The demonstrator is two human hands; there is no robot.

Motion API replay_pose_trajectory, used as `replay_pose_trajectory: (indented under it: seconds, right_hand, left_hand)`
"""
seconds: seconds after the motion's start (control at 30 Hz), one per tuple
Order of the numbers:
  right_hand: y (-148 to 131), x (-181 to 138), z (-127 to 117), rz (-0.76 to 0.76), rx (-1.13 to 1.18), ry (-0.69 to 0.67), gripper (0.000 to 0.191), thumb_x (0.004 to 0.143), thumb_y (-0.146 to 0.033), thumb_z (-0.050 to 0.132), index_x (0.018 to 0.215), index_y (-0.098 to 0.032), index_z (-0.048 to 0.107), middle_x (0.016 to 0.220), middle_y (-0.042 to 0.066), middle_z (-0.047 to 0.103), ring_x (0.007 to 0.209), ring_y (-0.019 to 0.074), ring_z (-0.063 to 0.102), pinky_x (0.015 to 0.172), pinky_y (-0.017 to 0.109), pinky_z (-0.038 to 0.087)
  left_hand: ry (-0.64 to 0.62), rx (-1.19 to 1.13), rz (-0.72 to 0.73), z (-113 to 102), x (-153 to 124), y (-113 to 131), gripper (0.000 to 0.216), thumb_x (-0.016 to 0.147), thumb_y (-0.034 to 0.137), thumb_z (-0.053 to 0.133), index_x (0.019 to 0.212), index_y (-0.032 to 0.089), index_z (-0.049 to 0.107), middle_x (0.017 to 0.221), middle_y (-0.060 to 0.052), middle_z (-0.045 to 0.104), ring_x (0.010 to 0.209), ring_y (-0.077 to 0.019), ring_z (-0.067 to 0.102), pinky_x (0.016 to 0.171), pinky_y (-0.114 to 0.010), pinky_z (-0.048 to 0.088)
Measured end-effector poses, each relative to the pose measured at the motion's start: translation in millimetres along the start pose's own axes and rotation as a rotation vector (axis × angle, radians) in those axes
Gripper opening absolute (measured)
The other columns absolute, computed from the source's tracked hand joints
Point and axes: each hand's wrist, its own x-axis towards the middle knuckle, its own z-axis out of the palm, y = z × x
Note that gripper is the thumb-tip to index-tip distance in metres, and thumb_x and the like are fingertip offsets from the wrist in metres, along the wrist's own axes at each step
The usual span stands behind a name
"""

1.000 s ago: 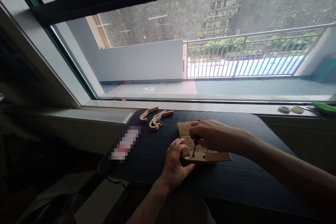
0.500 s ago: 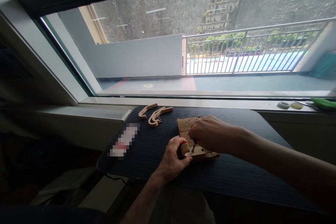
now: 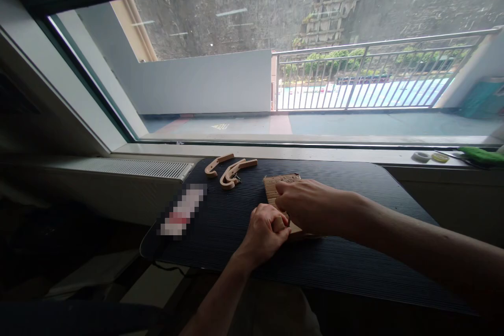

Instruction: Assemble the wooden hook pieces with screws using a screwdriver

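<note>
A curved wooden hook (image 3: 279, 224) lies on a ragged, corrugated piece of cardboard (image 3: 271, 185) on the dark table. Fingers and thumb of my left hand (image 3: 263, 231) close around the hook's rounded end. My right hand (image 3: 301, 203) is closed in a fist just above the hook's flat part. A thin dark shaft (image 3: 289, 219) sticks down from under that fist toward the wood; the rest of what I grip is hidden. Several more wooden hooks (image 3: 227, 178) lie behind my left hand, with small dark screws (image 3: 237, 179) by them.
The black table (image 3: 338, 173) stands against the window sill (image 3: 334, 153). A blurred-out pinkish packet (image 3: 183, 210) lies on its left side. On the sill at the right are tape rolls (image 3: 420, 157) and a green cloth-like thing (image 3: 482, 155). A radiator (image 3: 157, 168) borders the left.
My right fist has moved slightly left and down, covering more of the hook. My left fingers have closed further round the hook's end. The whole view has shifted a little.
</note>
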Motion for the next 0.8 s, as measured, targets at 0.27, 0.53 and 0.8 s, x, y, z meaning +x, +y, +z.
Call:
replay_pose_trajectory:
  seconds: [0.27,0.53,0.8]
  right_hand:
    - [3.2,0.4,0.0,0.028,0.02,-0.056,0.015,0.073,-0.007,0.059,0.084,-0.013,0.066,0.101,0.011,0.058,0.078,0.0198,0.061,0.061,0.027,0.04]
    - [-4.7,1.2,-9.7,0.052,0.006,-0.103,0.018,0.074,-0.005,0.059,0.088,-0.012,0.067,0.107,0.015,0.057,0.087,0.0238,0.062,0.067,0.029,0.043]
    - [-8.5,-0.6,-16.2,0.076,0.007,-0.125,0.022,0.077,-0.002,0.054,0.092,-0.012,0.067,0.103,0.013,0.06,0.086,0.0228,0.062,0.066,0.028,0.043]
  left_hand:
    - [0.015,-0.018,0.01,5.0,3.0,-2.9,0.013,0.066,0.014,0.069,0.061,0.019,0.057,0.073,0.0,0.061,0.083,-0.0169,0.054,0.079,-0.03,0.043]
    - [0.013,0.004,0.004,-0.2,0.6,2.0,0.012,0.066,0.016,0.069,0.074,0.02,0.061,0.08,0.0,0.061,0.082,-0.0166,0.054,0.081,-0.032,0.044]
    - [0.031,0.144,0.025,1.5,0.7,7.9,0.014,0.067,0.013,0.065,0.062,0.019,0.054,0.069,0.001,0.058,0.081,-0.0172,0.055,0.092,-0.039,0.038]
